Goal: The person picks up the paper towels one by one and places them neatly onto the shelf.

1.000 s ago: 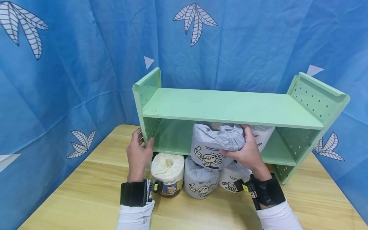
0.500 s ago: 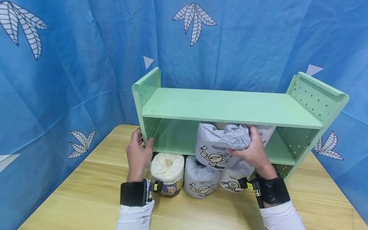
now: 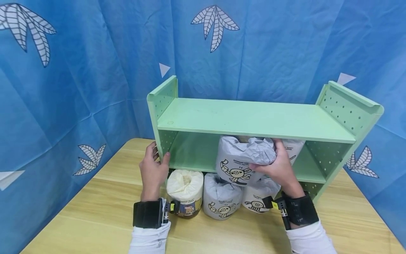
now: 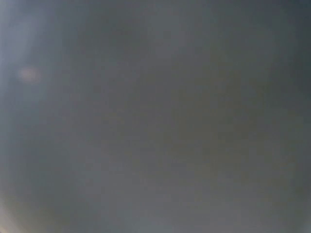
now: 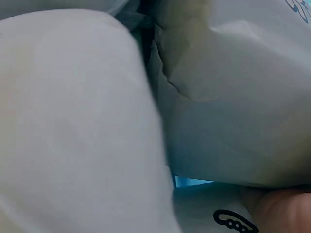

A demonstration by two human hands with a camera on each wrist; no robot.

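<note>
Wrapped paper roll [image 3: 239,160] gripped by curled right hand [image 3: 279,167] on shelf [image 3: 253,120].

Head view bright, evenly lit, edges bowed; left wrist view featureless grey blur; right wrist view close-range defocus.

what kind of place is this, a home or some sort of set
Probably a staged recording set, not a lived-in room: a blue leaf-print cloth backdrop surrounds a bare wooden table, which carries only a green metal shelf and wrapped toilet paper rolls.
</note>
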